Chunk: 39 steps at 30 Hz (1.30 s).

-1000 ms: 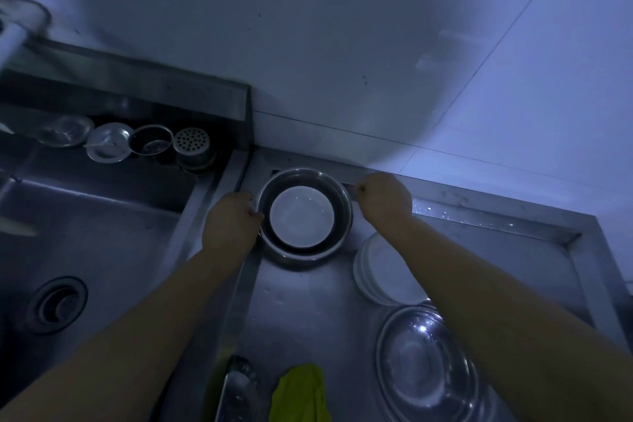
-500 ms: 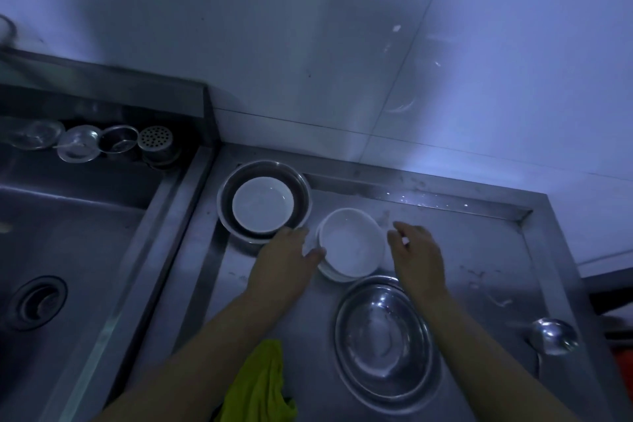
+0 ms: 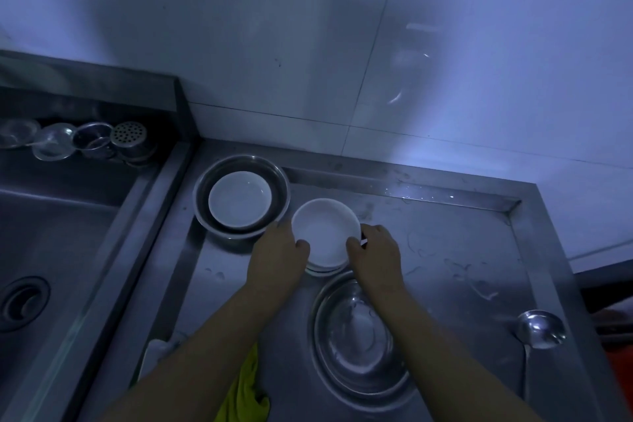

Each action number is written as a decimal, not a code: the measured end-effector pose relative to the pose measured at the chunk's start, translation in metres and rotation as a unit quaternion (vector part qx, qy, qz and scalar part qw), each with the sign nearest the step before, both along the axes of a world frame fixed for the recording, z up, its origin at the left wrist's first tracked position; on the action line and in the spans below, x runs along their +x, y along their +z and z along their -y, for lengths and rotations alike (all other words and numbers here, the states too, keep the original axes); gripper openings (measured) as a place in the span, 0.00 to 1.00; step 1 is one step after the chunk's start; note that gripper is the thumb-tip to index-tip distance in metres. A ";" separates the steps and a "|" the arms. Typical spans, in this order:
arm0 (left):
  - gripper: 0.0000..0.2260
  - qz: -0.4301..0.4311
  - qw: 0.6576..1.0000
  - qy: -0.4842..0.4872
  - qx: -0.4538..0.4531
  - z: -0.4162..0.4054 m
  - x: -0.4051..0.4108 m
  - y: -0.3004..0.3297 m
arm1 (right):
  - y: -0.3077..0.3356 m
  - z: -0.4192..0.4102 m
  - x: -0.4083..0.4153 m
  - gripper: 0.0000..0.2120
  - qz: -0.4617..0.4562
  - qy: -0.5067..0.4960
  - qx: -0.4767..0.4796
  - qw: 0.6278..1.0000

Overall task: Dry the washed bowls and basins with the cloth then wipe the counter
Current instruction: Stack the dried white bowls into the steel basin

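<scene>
A small stack of white bowls (image 3: 324,231) stands in the middle of the steel counter (image 3: 445,250). My left hand (image 3: 277,250) grips the top bowl's left rim and my right hand (image 3: 375,250) grips its right rim, thumbs over the edge. At the back left a steel basin (image 3: 202,195) holds another white bowl (image 3: 239,199). A larger wet steel basin (image 3: 356,336) sits close in front of the stack. The yellow-green cloth (image 3: 245,394) lies at the counter's near edge, partly under my left forearm.
A sink (image 3: 51,233) with a drain (image 3: 20,301) lies to the left, with several small steel strainers and cups (image 3: 96,140) on its back ledge. A steel ladle (image 3: 539,329) rests at the counter's right. Water drops speckle the counter by the tiled wall.
Both hands left the back basin, came toward me to the white bowl stack, and have closed on the top bowl's rim. The view has shifted right.
</scene>
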<state>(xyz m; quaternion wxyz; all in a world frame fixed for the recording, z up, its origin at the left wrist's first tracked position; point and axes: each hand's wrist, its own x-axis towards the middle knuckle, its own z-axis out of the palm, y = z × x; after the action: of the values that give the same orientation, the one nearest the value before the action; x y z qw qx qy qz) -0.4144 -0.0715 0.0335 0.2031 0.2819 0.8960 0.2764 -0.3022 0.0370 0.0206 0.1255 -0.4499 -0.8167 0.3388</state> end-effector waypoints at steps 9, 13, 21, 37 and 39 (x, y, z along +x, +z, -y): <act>0.06 -0.032 0.996 0.035 0.075 0.016 -0.039 0.034 | 0.040 0.004 -0.045 0.06 -0.007 0.022 0.078 0.997; 0.06 -0.055 0.995 0.064 0.059 0.030 -0.086 0.039 | 0.047 0.015 -0.096 0.09 -0.003 0.072 0.065 0.995; 0.08 0.020 0.996 0.082 0.022 0.049 -0.147 0.008 | 0.021 0.028 -0.160 0.07 0.058 0.123 0.011 0.991; 0.06 0.002 0.998 0.055 0.004 0.060 -0.151 0.001 | 0.011 0.038 -0.164 0.11 0.094 0.125 0.058 0.986; 0.09 0.005 0.999 0.053 -0.006 0.059 -0.150 0.002 | 0.013 0.038 -0.163 0.14 0.101 0.137 0.044 0.984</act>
<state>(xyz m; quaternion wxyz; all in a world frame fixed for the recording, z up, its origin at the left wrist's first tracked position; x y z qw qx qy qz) -0.5639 -0.1303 0.0356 0.1947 0.2313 0.9103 0.2826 -0.4655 -0.0006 0.0333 0.0148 -0.3597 -0.8933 0.2692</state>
